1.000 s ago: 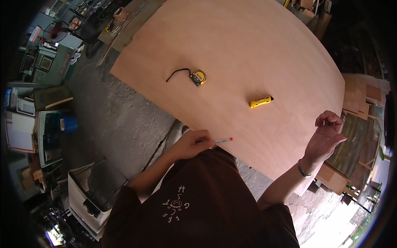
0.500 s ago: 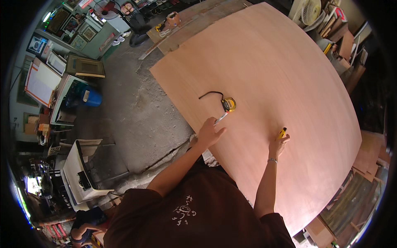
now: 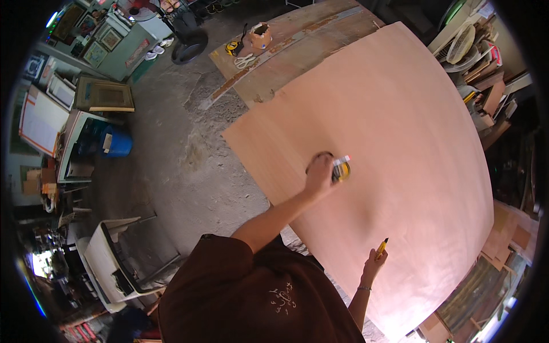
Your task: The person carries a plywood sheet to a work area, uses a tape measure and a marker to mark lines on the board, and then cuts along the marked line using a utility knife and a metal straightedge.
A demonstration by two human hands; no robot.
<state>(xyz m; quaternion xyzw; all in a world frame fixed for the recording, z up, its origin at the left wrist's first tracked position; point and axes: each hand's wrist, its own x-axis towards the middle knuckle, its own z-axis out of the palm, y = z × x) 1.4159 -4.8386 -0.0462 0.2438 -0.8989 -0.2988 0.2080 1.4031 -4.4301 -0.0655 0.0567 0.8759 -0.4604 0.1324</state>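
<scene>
A large thin sheet of pale reddish plywood (image 3: 412, 143) spreads out before me. Over its left part, my left hand (image 3: 319, 177) is closed around a yellow and black tape measure (image 3: 341, 171), its fingers slightly smeared by motion. A short length of the pale blade with a red end sticks out by the case. Close to my body, my right hand (image 3: 373, 266) grips a slim yellow utility knife (image 3: 381, 248) whose dark tip points away from me. A bracelet circles that wrist.
Beyond the sheet, a worn board (image 3: 263, 86) carries a second tape measure (image 3: 233, 48), scissors (image 3: 245, 60) and a broken-rimmed pot (image 3: 260, 35). Rough concrete floor (image 3: 177, 143) lies left, with a white chair (image 3: 108, 257) and blue bin (image 3: 117, 142). Scrap boards and a fan (image 3: 459, 44) crowd the right.
My left hand has let go of the blade end, moved forward and right, and taken hold of the tape measure. My right hand has drawn back toward my body with the utility knife.
</scene>
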